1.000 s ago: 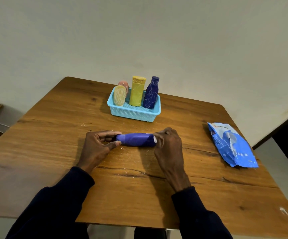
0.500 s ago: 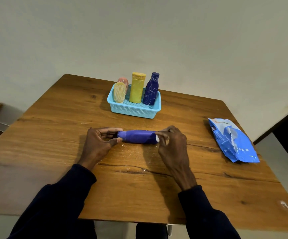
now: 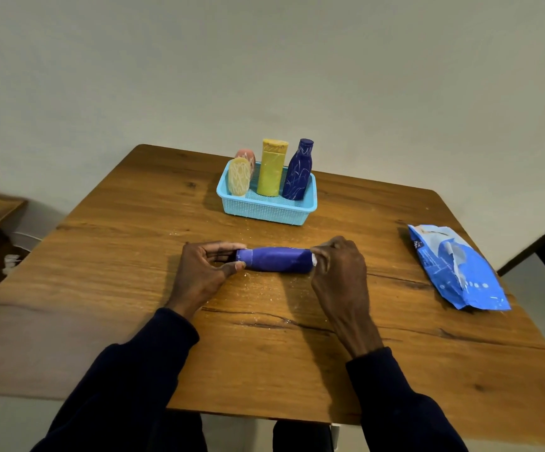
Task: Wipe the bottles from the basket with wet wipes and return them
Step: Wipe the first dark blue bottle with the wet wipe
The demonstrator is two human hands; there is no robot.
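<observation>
Lying on the grained wooden bench (image 3: 101, 272), a smooth purple cylindrical bottle (image 3: 277, 260) is pinched by left hand (image 3: 204, 272) fingers (image 3: 228, 246); white wipe (image 3: 314, 258) clamped at its end by right hand (image 3: 339, 272).

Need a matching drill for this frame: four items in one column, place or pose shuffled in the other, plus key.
1. purple bottle
2. yellow bottle
3. dark blue bottle
4. wipes pack

A. upright at the right end of the basket
B. flat on the table, far right
C. on its side, gripped at its ends by the left hand and right hand
D. upright, middle of the basket

Pairs: 1-C, 2-D, 3-A, 4-B
</observation>
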